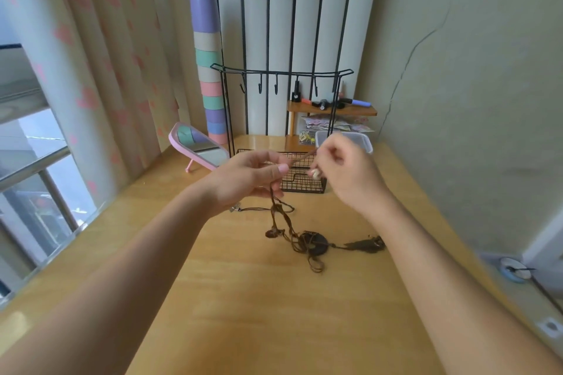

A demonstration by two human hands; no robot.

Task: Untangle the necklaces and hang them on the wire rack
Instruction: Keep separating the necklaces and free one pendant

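Teasing one brown cord (300, 158) out of the tangled necklaces (300, 240); untangling is the step in hand, and the wire rack (283, 71) has nothing on its hooks.
The snarl of brown cords, with a dark disc pendant (316, 243) and a tassel (365, 245), lies on the wooden table (243, 298) in front of the rack's basket. One strand rises to the left hand (243, 183), pinched between thumb and fingers. The right hand (347, 173) pinches the same cord beside a pale bead (315, 173). The next move likely calls for drawing it through without tightening the loops.
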